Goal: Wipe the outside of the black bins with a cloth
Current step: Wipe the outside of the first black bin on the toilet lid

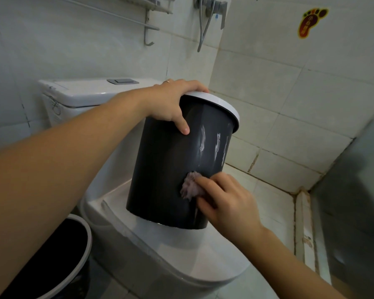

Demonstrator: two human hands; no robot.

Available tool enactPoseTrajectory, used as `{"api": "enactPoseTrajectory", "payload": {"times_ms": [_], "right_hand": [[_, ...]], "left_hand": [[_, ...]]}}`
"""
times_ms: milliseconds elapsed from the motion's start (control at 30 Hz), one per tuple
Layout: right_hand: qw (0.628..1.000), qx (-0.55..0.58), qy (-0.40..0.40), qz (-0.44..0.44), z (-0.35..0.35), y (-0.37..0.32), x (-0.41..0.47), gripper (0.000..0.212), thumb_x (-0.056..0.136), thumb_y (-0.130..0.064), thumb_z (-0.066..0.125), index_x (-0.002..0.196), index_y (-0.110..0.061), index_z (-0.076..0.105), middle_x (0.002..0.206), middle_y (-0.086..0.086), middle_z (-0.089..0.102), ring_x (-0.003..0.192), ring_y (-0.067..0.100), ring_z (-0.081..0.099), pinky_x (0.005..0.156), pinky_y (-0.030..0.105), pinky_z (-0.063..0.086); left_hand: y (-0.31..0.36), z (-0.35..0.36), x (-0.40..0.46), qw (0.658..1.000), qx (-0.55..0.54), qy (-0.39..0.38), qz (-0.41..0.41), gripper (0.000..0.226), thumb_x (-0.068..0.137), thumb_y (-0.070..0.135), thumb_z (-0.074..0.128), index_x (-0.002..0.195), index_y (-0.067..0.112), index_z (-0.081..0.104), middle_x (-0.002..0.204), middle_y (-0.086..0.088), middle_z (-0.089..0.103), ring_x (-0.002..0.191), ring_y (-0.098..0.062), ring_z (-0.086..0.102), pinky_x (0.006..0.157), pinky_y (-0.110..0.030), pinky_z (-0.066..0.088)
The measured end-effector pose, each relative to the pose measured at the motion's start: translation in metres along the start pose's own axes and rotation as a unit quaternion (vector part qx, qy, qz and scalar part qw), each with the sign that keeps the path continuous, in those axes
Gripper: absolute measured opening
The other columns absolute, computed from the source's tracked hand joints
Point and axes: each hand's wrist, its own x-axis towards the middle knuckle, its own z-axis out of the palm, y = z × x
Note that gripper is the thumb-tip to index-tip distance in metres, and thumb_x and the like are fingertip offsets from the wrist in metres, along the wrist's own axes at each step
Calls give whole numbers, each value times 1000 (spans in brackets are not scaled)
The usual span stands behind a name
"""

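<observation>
Wall: pale tiles (pixel 311 87) all round, grimy grout low in the corner, orange footprint sticker (pixel 312 21) up high on the right.
Toilet: white, closed lid (pixel 203 255) carrying the raised bin, cistern (pixel 78 91) behind with a grey flush button (pixel 122 81) on top.
Black bin: dark bin (pixel 171 165) standing on the toilet lid, tilted, white rim ring (pixel 220 103) leaning up and away to the right, base down toward the camera. Long axis running from lower left to upper right. Glossy dark side streaked with pale wet smears (pixel 212 145) below the rim.
Second bin: another black bin (pixel 58 255) down at the bottom left beside the toilet, pale rim, mouth facing up, partly hidden behind the left forearm.
Left hand: left hand (pixel 173 102) clamped over the rim, fingers curled across the top edge, thumb pressed flat on the dark side. Grip closed round the rim, steadying the tilt.
Right hand: right hand (pixel 227 199) low on the bin's side near the base, fingers bent, pinching and pressing the cloth against the plastic.
Cloth: small crumpled pinkish cloth (pixel 190 186), bunched under the fingertips, touching the bin wall.
Fittings: towel rail (pixel 108 14) and shower hose (pixel 205 26) up top; grey panel (pixel 354 190) crowding the right edge.
</observation>
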Motion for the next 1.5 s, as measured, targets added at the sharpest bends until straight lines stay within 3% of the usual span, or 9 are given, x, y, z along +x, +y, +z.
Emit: {"api": "enactPoseTrajectory", "payload": {"times_ms": [200,400,533,667,767,1033,1267,1500], "right_hand": [[990,12,-85,-110,4,-9,-24,24,97,-30,56,114,-20,69,86,2,58,70,17,51,53,30,47],[1000,-18,19,14,-9,16,35,31,87,-24,68,117,-18,71,87,5,59,71,25,57,51,33,48],[996,-7,37,77,-13,26,60,29,89,-26,70,116,-18,69,90,4,58,72,21,55,51,35,48],[1000,14,2,6,-9,20,35,30,89,-27,67,117,-18,68,91,4,58,73,19,56,53,36,50],[999,19,-12,-25,-11,23,26,30,88,-25,70,117,-17,69,92,4,60,74,19,57,54,34,51],[991,29,86,103,-21,41,90,29,88,-26,71,115,-18,70,96,5,62,79,25,60,63,33,49],[998,26,46,27,-17,30,57,29,86,-22,73,115,-16,71,89,4,59,69,21,56,52,34,49],[988,20,96,123,-19,32,97,28,89,-28,69,116,-22,69,93,3,59,78,24,57,61,34,47]], "left_hand": [[-2,0,0,1000,3,1,-1,97,58,23,93,132,55,40,132,11,45,125,-20,39,107,-49,39],[3,3,0,1000,20,11,8,97,56,23,93,133,53,42,123,15,43,126,-20,38,109,-48,37],[7,4,-1,999,41,12,18,96,59,26,92,134,52,40,124,17,40,129,-21,36,109,-49,35],[4,3,-2,999,42,13,24,97,57,27,93,134,54,40,133,12,45,128,-22,36,108,-44,34],[4,3,-3,999,45,12,26,97,57,28,92,134,55,39,124,17,42,126,-20,36,106,-41,33],[12,5,-4,997,63,13,52,95,60,29,91,135,53,38,119,18,39,111,-10,30,98,-36,27],[12,5,-4,995,78,10,54,96,60,30,91,137,52,37,120,17,39,112,-11,30,99,-35,25],[15,7,-2,993,99,7,65,97,60,32,91,138,51,36,130,11,45,126,-21,36,107,-43,26]]}}
